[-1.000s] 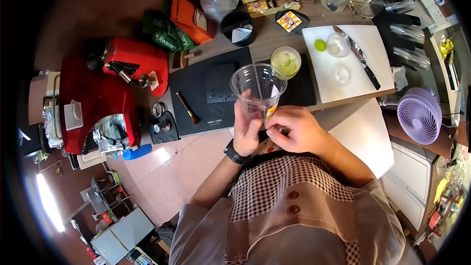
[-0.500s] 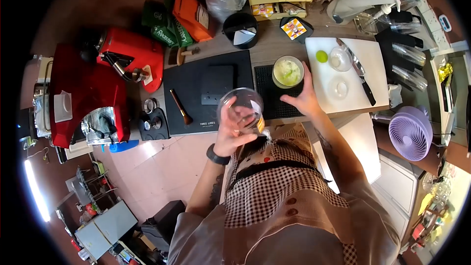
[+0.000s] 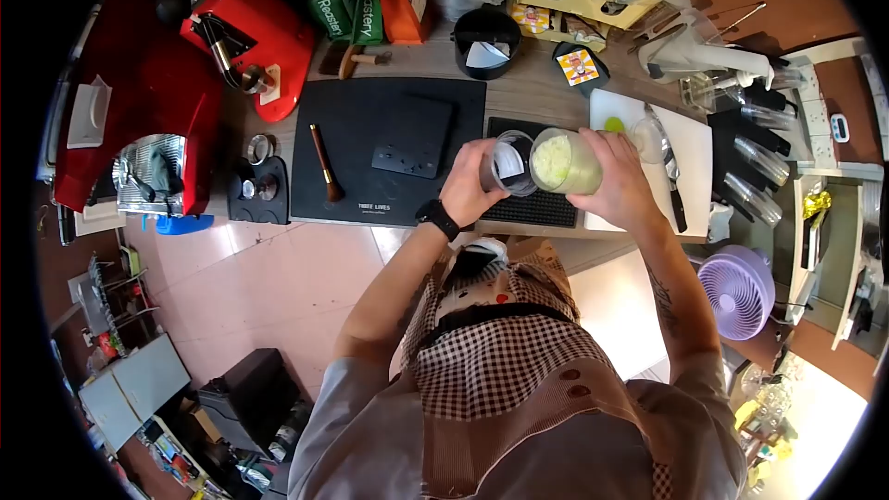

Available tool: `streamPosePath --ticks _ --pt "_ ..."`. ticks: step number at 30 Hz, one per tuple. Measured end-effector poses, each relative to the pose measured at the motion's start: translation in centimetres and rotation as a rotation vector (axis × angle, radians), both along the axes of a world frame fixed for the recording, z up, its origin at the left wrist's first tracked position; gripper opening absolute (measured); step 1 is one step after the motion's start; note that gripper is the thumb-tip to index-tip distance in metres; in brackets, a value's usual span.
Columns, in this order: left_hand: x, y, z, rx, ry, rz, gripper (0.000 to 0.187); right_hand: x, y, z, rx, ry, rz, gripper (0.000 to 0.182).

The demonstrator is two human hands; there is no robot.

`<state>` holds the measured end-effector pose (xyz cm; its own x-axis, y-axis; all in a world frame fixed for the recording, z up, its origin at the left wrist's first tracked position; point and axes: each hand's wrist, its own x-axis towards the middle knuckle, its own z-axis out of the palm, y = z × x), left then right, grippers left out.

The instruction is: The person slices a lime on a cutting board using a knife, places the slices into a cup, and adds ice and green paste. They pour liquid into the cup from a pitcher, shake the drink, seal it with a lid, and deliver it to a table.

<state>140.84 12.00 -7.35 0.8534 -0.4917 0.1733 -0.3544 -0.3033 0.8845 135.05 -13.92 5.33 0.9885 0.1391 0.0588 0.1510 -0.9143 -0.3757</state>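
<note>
My left hand (image 3: pixel 468 187) is wrapped round a clear cup (image 3: pixel 510 167) that looks bare inside. My right hand (image 3: pixel 619 178) grips a second cup, a glass of pale green drink (image 3: pixel 563 162) with a frothy or icy top, tilted toward the clear cup. Their rims are side by side, close together, over the black ribbed bar mat (image 3: pixel 530 212). To the right lies the white cutting board (image 3: pixel 611 208), with a piece of lime (image 3: pixel 614 124), a knife (image 3: pixel 676 187) and a small clear cup (image 3: pixel 647 139) on it.
Left of the cups, a black mat (image 3: pixel 352 199) carries a brush (image 3: pixel 324 162) and a flat black scale (image 3: pixel 414 139). Behind stand a black bin (image 3: pixel 486 40) and a coaster stack (image 3: pixel 580 67). A red grinder (image 3: pixel 278 28) is at left, a purple fan (image 3: pixel 738 292) at right.
The right hand has lifted the drink off the bar mat and tilted it left. The left hand has brought the clear cup up beside it. The view has shifted slightly.
</note>
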Motion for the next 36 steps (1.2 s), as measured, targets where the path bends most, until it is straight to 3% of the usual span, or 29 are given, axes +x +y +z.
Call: streamPosePath --ticks 2,9,26,29,32,36 --pt "0.1 -1.3 -0.6 -0.021 0.013 -0.026 0.087 -0.5 -0.2 0.7 -0.133 -0.04 0.067 0.089" --pt "0.6 -4.6 -2.0 -0.046 -0.015 -0.093 0.086 -1.0 -1.7 0.2 -0.242 -0.108 0.072 0.087" --pt "-0.4 -6.7 -4.4 -0.206 0.052 0.015 0.081 -0.7 -1.8 1.9 -0.367 -0.078 0.045 0.083" --pt "-0.5 -7.3 -8.5 -0.295 0.105 0.011 0.083 -0.8 -1.4 2.1 -0.365 -0.059 0.045 0.082" --pt "-0.3 -6.2 -7.5 -0.132 -0.063 0.025 0.086 -0.8 -1.2 2.2 -0.356 -0.05 0.048 0.082" --pt "-0.6 -5.3 -5.1 -0.123 0.037 0.035 0.103 -0.8 -0.7 2.3 -0.351 -0.041 0.048 0.083"
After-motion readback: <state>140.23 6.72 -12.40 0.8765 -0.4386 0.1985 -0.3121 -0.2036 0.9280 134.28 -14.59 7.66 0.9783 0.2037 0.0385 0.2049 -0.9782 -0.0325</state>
